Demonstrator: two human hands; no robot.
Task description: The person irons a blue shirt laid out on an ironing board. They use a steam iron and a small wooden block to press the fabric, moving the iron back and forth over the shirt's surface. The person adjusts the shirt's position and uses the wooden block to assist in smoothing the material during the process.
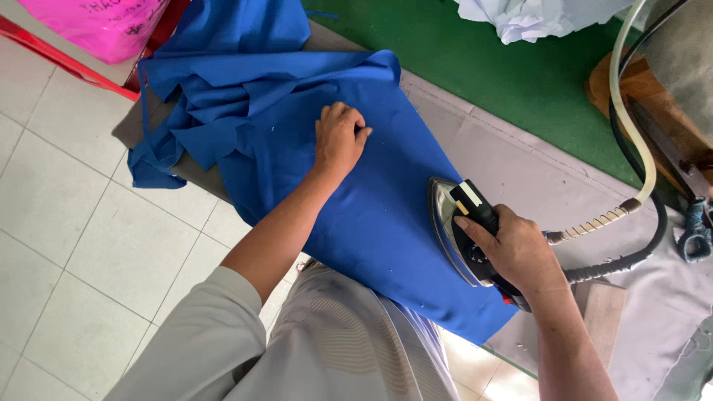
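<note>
A blue cloth (371, 215) lies spread over the grey ironing surface (505, 163), bunched in folds at its far left end. My left hand (339, 138) presses flat on the cloth near its middle, fingers curled down against the fabric. My right hand (516, 249) grips the black handle of a steam iron (454, 226), whose metal sole rests on the right part of the blue cloth. A wrapped hose and a black cable (616, 260) run from the iron's back toward the right.
A green cloth (520, 67) covers the far side of the table, with crumpled white fabric (527, 16) on it. A pink plastic bag (104, 26) and a red bar sit at top left. White floor tiles (82, 223) lie to the left. Wooden pieces stand at right.
</note>
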